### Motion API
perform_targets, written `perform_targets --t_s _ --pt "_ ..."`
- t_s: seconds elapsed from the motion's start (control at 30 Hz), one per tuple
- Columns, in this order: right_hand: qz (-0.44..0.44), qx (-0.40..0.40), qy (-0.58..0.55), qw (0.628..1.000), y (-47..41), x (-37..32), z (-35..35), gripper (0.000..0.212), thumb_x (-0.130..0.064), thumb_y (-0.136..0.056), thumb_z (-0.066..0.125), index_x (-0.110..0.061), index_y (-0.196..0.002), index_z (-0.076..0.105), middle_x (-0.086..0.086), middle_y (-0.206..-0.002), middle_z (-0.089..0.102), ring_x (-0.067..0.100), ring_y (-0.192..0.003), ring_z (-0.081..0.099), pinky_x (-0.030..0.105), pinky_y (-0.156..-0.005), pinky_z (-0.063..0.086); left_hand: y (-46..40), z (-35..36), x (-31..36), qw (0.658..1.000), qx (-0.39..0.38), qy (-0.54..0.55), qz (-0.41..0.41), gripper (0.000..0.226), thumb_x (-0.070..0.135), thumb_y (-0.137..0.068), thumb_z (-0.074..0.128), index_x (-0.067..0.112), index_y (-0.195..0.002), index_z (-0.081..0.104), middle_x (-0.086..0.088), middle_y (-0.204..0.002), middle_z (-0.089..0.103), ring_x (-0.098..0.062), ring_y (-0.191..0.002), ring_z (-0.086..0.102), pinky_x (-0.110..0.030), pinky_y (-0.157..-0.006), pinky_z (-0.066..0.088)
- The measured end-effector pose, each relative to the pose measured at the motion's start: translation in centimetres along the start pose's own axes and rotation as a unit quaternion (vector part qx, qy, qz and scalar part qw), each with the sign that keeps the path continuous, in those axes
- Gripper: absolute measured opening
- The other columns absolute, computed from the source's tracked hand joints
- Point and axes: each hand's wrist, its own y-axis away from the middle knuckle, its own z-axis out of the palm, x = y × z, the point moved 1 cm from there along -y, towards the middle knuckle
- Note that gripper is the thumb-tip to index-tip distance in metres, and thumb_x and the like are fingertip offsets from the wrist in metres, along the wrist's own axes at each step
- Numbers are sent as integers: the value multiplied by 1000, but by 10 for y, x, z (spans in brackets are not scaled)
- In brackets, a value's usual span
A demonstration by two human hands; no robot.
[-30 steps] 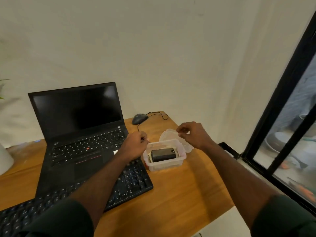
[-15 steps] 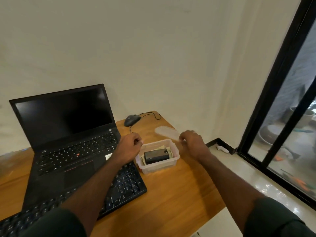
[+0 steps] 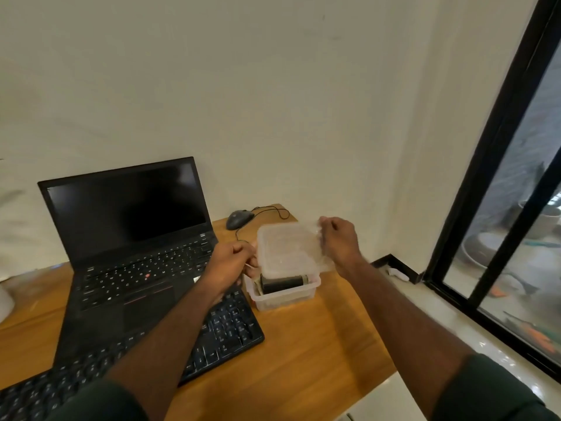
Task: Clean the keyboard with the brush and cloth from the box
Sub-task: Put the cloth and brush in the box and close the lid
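Note:
A small clear plastic box (image 3: pixel 285 297) stands on the wooden table just right of the black external keyboard (image 3: pixel 230 329). A dark block-shaped object (image 3: pixel 282 282) lies inside on something pale; I cannot make out a brush or cloth. My right hand (image 3: pixel 340 241) pinches the right edge of the clear lid (image 3: pixel 288 250), which hangs tilted over the back of the box. My left hand (image 3: pixel 230 265) is curled on the box's left rim. My left forearm crosses over the keyboard and hides part of it.
An open black laptop (image 3: pixel 130 214) with a dark screen sits left of the box, partly on the keyboard. A grey wired mouse (image 3: pixel 239 218) lies behind the box near the wall. The table's edge (image 3: pixel 358 387) drops to the floor at right, by a black-framed window.
The lid lay low on the table behind the box half a second ago. My right hand has since raised it over the box. My left hand stays at the box's left rim.

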Motion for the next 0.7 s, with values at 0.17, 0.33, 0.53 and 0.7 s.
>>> perform_targets --t_s 0.17,0.33,0.53,0.7 --pt "41 -75 94 992 4 22 17 19 -24 -99 60 -11 -99 75 5 -100 72 25 -95 68 39 -84 59 10 -6 -11 998 32 3 -44 26 20 -93 70 -5 -87 68 -17 -64 64 -17 -44 52 -25 -40 39" --pt "27 -106 159 981 16 34 14 41 -23 -94 70 -16 -135 63 3 -130 65 24 -119 62 41 -104 52 13 -6 -28 991 95 -66 -71 29 18 -94 68 -9 -81 69 -15 -59 66 -17 -44 55 -26 -46 48" --pt "38 -84 132 987 22 50 10 32 -38 -93 70 -15 -115 74 1 -110 74 17 -98 69 38 -92 59 13 1 -41 985 126 -99 -72 30 21 -94 68 -4 -78 70 -16 -63 70 -17 -46 58 -30 -54 52" --pt "19 -59 145 988 26 48 5 26 -35 -92 72 -14 -106 76 -4 -94 74 13 -85 70 25 -74 58 11 6 -44 984 138 -92 -59 32 24 -94 69 1 -72 69 -12 -58 69 -19 -44 60 -30 -51 53"
